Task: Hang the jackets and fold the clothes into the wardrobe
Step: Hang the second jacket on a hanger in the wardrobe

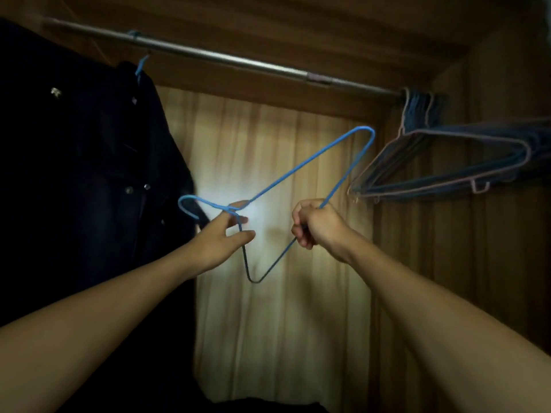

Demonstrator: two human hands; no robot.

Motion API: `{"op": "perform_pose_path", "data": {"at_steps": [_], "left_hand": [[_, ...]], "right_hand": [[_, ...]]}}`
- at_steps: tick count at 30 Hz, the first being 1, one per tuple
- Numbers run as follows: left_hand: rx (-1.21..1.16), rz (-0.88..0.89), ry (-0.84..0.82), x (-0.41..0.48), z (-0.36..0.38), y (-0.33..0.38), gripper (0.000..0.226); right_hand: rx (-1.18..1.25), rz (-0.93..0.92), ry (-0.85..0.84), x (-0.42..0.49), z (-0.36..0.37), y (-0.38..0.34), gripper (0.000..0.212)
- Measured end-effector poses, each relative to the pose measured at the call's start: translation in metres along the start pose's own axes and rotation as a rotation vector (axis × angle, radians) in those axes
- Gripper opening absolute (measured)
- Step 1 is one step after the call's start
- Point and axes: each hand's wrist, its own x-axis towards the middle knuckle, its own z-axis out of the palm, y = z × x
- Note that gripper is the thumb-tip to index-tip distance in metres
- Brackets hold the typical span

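Observation:
An empty blue wire hanger (pixel 301 168) is held up in front of me inside the wardrobe, turned on its side with its hook pointing left. My left hand (pixel 222 236) pinches the twisted neck just below the hook. My right hand (pixel 316 223) is closed in a fist around the hanger's bottom bar. A dark jacket (pixel 89 162) with metal buttons hangs at the left on another blue hanger from the metal rail (pixel 226 59).
Several empty blue and pink wire hangers (pixel 447 156) hang bunched at the rail's right end by the wooden side wall (pixel 483 263). A pale curtain (pixel 277 308) covers the back. Dark cloth (pixel 262 408) lies at the bottom edge.

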Motion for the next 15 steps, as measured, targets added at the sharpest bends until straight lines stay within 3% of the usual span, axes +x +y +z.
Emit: {"op": "perform_pose_path", "data": {"at_steps": [4,12,15], "left_hand": [[-0.216,-0.128,-0.106,-0.044,0.025,-0.02,0.022],[-0.497,-0.312,-0.198,-0.117,0.071,-0.066,0.024],[-0.547,-0.351,-0.194,-0.136,0.076,-0.079,0.023]], "right_hand": [[0.131,0.221,-0.073,-0.042,0.022,0.059,0.03],[0.266,0.525,-0.306,-0.123,0.026,0.148,0.003],[0.224,0.616,-0.381,-0.15,0.022,0.184,0.01]]}}
